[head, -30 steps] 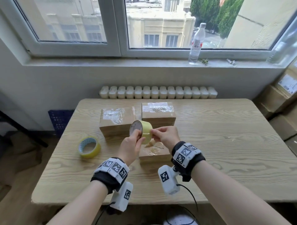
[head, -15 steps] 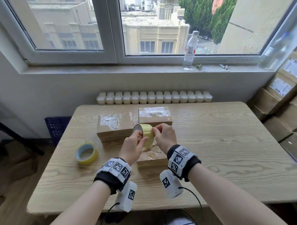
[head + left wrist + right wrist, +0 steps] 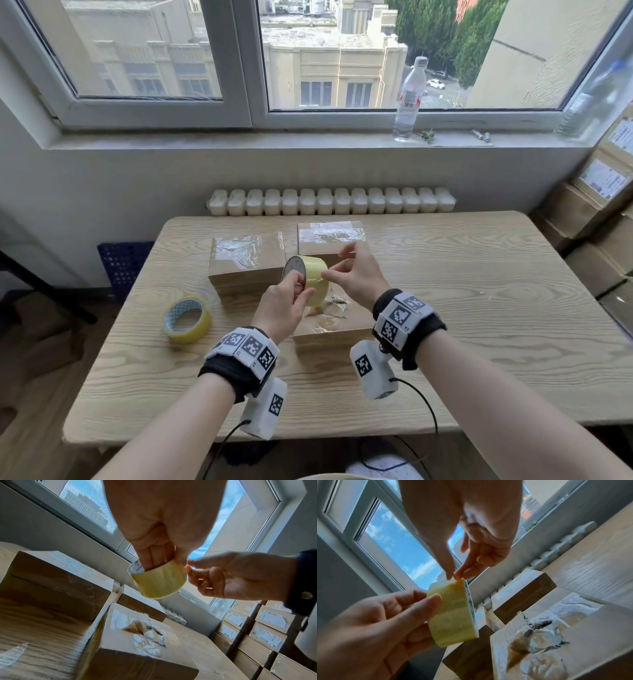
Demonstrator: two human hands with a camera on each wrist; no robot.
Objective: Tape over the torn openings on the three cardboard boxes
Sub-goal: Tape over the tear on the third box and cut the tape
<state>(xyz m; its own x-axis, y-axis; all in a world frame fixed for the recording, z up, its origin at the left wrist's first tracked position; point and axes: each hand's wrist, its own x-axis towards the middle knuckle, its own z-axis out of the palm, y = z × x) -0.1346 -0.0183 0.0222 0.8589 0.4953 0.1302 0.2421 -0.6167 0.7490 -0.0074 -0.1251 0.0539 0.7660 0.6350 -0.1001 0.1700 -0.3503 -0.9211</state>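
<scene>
A plastic bottle [image 3: 407,99] stands on the windowsill [image 3: 239,140] above a white radiator [image 3: 330,201].

Bright daylight from window [image 3: 239,61]; wrist views backlit, edges warped, slightly blurred

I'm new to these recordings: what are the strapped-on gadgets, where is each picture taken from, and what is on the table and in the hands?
There is no machine here, only a person's two bare hands. The patterned bands on the wrists carry small cameras. One picture comes from a head-worn camera looking down; the other two look along each hand from the wrist. On the light wooden table lie three brown cardboard boxes: the two far ones show shiny tape on top, and the near box has a ragged tear. A second yellowish tape roll lies flat at the left. The left hand holds a yellowish roll of packing tape, and the right hand pinches at its outer surface.
</scene>
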